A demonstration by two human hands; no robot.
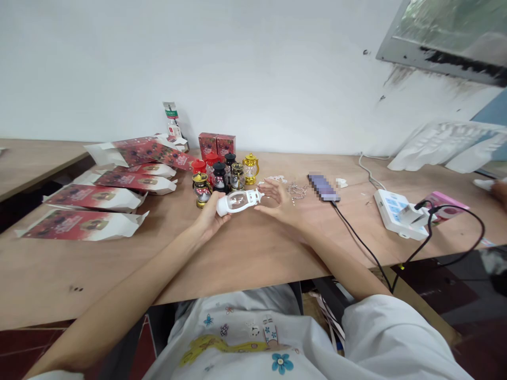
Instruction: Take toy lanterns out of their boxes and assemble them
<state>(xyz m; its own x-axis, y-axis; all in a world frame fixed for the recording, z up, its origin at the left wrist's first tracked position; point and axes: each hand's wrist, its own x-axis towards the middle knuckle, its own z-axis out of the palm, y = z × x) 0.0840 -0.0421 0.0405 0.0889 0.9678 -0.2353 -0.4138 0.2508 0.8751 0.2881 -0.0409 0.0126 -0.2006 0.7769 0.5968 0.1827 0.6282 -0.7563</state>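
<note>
A small white lantern with a clear middle lies tilted on its side above the table. Its base is in the grip of my left hand, thumb on top and fingers beneath. My right hand is curved around the lantern's top end, thumb and fingers apart; whether they touch it I cannot make out. Just behind are several small lanterns: a bronze one, a black one, a red one and a gold one. Thin white chains lie beyond my right hand.
Flat red-and-white cartons are spread on the left of the table. Two red boxes stand by the wall. To the right are a phone on a cable, a power strip and white foam pieces. Another person's hand shows far right.
</note>
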